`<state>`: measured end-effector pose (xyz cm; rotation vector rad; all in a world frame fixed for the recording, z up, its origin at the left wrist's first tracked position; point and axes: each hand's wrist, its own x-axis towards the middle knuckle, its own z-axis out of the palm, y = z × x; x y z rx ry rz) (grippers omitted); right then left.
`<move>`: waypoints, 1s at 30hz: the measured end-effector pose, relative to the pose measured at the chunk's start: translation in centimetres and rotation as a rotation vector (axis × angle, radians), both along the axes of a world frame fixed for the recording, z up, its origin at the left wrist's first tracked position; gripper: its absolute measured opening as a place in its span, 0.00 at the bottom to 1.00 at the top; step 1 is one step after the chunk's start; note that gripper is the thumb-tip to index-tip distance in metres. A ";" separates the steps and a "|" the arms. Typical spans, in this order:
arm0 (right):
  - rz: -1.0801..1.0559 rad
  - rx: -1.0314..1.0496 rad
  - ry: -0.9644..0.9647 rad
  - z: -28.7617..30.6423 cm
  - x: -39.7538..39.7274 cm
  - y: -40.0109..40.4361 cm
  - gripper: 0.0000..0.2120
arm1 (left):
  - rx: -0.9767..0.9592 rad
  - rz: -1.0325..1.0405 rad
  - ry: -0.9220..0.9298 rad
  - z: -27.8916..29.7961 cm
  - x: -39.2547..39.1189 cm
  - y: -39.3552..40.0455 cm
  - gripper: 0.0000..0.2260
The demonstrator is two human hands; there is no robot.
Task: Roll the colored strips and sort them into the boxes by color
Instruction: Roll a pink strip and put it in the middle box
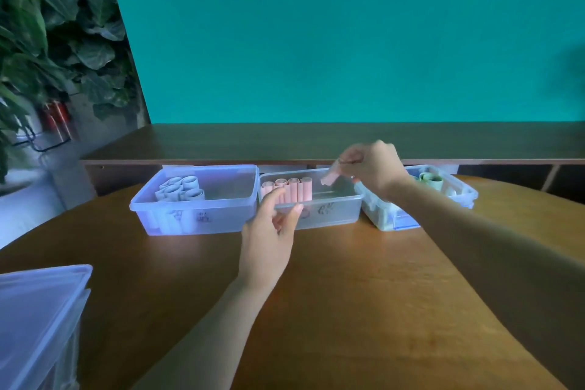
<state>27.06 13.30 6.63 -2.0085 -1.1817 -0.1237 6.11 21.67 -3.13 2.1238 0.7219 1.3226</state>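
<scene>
Pink roll point(329, 179), soft, short, blurred: right hand point(373, 168) pinching it over the clear plastic middle box point(332, 214).
Left hand point(269, 231) is gripping that box's near rim; four pink rolls point(291, 188) are standing inside.

Two bare forearms, no sleeves, ring on right hand point(375, 168)
</scene>
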 end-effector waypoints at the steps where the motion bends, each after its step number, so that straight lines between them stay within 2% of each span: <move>1: 0.011 -0.056 -0.020 -0.1 0.4 0.7 0.02 | 0.025 0.008 0.012 -0.2 0.0 0.3 0.21; 6: 0.065 -0.246 -0.101 -1.3 1.6 4.0 0.09 | -0.004 0.047 0.065 -0.7 0.4 1.5 0.20; 11: 0.038 -0.355 -0.125 -2.5 2.0 6.1 0.09 | -0.065 0.027 0.061 -0.7 0.3 1.9 0.15; 16: 0.023 -0.342 -0.111 -2.9 1.9 7.1 0.11 | -0.097 0.011 0.070 -0.8 0.3 2.0 0.10; 23: 0.047 -0.303 -0.116 -3.2 1.7 7.7 0.08 | -0.113 -0.021 0.080 -0.8 0.2 1.8 0.12; 30: 0.077 -0.324 -0.083 -2.7 1.4 7.9 0.11 | -0.141 -0.046 0.071 -0.8 0.1 1.7 0.13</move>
